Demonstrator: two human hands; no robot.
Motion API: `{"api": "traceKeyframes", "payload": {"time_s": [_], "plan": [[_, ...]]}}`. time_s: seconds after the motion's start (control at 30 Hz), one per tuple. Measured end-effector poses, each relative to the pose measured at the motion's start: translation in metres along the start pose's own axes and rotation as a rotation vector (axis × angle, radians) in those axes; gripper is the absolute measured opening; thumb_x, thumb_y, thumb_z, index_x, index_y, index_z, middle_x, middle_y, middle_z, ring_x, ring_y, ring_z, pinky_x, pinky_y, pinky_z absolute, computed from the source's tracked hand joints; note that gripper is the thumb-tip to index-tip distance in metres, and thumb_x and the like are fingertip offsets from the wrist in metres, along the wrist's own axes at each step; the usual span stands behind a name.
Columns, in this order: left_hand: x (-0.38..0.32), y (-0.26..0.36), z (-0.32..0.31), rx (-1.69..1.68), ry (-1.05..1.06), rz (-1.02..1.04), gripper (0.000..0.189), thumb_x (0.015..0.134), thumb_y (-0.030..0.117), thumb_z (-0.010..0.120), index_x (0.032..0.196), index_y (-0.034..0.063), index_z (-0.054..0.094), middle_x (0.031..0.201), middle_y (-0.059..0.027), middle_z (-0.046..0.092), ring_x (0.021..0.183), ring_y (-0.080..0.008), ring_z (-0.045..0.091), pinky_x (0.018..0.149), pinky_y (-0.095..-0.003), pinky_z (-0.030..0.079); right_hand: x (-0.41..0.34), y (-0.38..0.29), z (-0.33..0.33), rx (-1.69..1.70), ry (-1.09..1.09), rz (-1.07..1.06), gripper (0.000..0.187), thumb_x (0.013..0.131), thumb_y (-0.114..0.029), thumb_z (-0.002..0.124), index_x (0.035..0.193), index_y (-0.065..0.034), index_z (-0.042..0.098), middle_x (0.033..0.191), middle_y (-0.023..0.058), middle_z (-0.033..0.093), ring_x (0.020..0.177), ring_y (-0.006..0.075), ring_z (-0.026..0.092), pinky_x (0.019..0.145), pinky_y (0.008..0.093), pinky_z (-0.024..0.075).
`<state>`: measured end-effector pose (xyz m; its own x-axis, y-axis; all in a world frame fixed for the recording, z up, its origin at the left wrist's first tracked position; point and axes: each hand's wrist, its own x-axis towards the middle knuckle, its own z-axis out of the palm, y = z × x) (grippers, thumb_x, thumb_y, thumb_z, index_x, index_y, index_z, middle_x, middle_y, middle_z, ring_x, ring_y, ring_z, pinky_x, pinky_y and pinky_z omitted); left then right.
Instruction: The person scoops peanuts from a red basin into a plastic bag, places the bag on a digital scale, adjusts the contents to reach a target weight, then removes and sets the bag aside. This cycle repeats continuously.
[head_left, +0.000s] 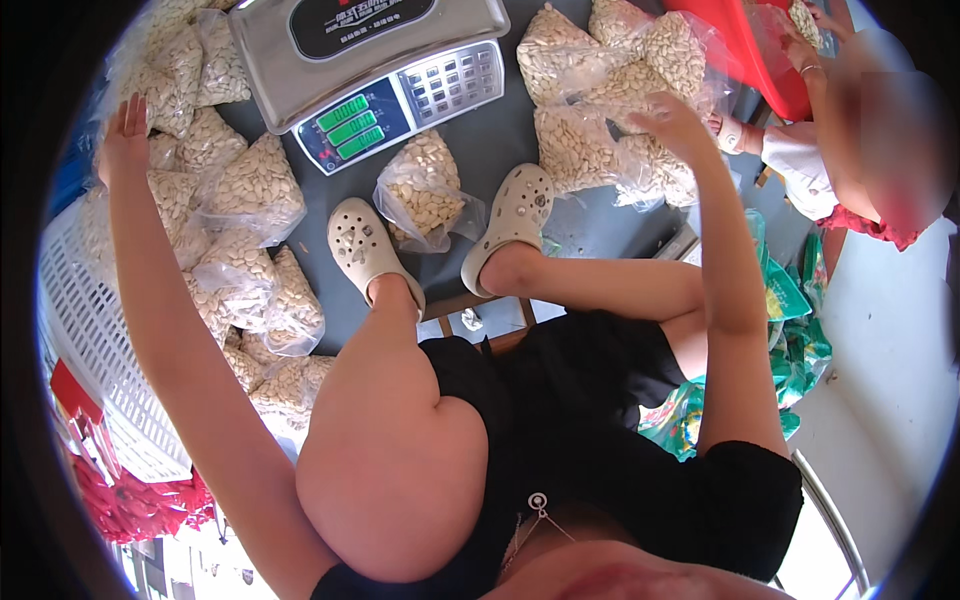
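My left hand (126, 146) is spread at the upper left, beside clear plastic bags of pale flat seeds or beans (169, 82); it holds nothing that I can see. At the upper right my right hand (667, 127) is raised over more such bags (574, 146), fingers apart, with nothing visible in it. Between the hands stands a digital scale (450, 82) with a bare steel pan (262, 67) and lit green displays. One filled bag (426, 187) lies just in front of the scale, between my two beige clogs (517, 202).
A white perforated plastic basket (97, 322) stands at the left, with red packaging (142, 502) below it. Green printed bags (799, 352) lie at the right. Beyond them another person (802, 165) is beside a red basin (780, 67), with their hands near it.
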<state>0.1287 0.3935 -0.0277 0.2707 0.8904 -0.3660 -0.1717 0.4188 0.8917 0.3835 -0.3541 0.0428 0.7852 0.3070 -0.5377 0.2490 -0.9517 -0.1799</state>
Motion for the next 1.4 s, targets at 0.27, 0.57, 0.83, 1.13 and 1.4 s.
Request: {"api": "traceKeyframes", "payload": {"time_s": [0.27, 0.57, 0.83, 1.13, 1.4], "plan": [[-0.174, -0.029, 0.024, 0.293, -0.329, -0.022, 0.039, 0.099, 0.005, 0.054, 0.137, -0.0027, 0.053, 0.112, -0.0146, 0.063, 0.086, -0.0213, 0.066, 0.082, -0.0345, 0.057, 0.000, -0.026, 0.123, -0.136, 0.102, 0.054, 0.082, 0.076, -0.058, 0.076, 0.138, -0.0124, 0.048, 0.122, 0.0238, 0.065, 0.112, 0.0405, 0.063, 0.094, 0.0483, 0.0515], [-0.309, -0.086, 0.056, 0.575, -0.913, -0.220, 0.026, 0.099, 0.009, 0.054, 0.119, 0.0064, 0.069, 0.086, 0.0005, 0.063, 0.069, -0.0055, 0.056, 0.067, -0.0205, 0.049, -0.018, -0.006, 0.085, -0.099, -0.003, -0.231, 0.019, 0.099, -0.024, 0.055, 0.110, -0.0108, 0.047, 0.089, 0.0232, 0.069, 0.086, 0.0464, 0.065, 0.072, 0.0549, 0.0496], [-0.328, -0.073, 0.073, 0.606, -1.095, -0.208, 0.021, 0.101, 0.007, 0.052, 0.113, 0.0038, 0.069, 0.090, 0.0003, 0.061, 0.077, -0.0061, 0.053, 0.072, -0.0201, 0.046, -0.066, -0.065, -0.001, 0.346, 0.216, -0.493, 0.008, 0.100, -0.008, 0.054, 0.106, -0.0057, 0.059, 0.076, 0.0011, 0.058, 0.065, 0.0096, 0.051, 0.062, 0.0252, 0.0425], [-0.321, -0.068, 0.071, 0.581, -1.006, -0.139, 0.022, 0.101, 0.008, 0.052, 0.114, 0.0044, 0.069, 0.090, 0.0000, 0.063, 0.078, -0.0060, 0.054, 0.073, -0.0205, 0.047, 0.013, -0.264, -0.020, 1.082, 0.293, -0.470, 0.016, 0.101, -0.021, 0.057, 0.112, -0.0094, 0.059, 0.081, -0.0016, 0.056, 0.066, 0.0073, 0.050, 0.056, 0.0240, 0.0397], [-0.300, -0.057, 0.049, 0.667, -0.918, -0.052, 0.023, 0.100, 0.009, 0.053, 0.116, 0.0043, 0.069, 0.087, 0.0017, 0.063, 0.076, -0.0052, 0.054, 0.070, -0.0210, 0.047, 0.089, -0.313, 0.035, 1.225, 0.261, -0.396, 0.025, 0.100, -0.033, 0.061, 0.111, -0.0105, 0.059, 0.078, -0.0012, 0.056, 0.059, 0.0091, 0.051, 0.050, 0.0253, 0.0406]]}}
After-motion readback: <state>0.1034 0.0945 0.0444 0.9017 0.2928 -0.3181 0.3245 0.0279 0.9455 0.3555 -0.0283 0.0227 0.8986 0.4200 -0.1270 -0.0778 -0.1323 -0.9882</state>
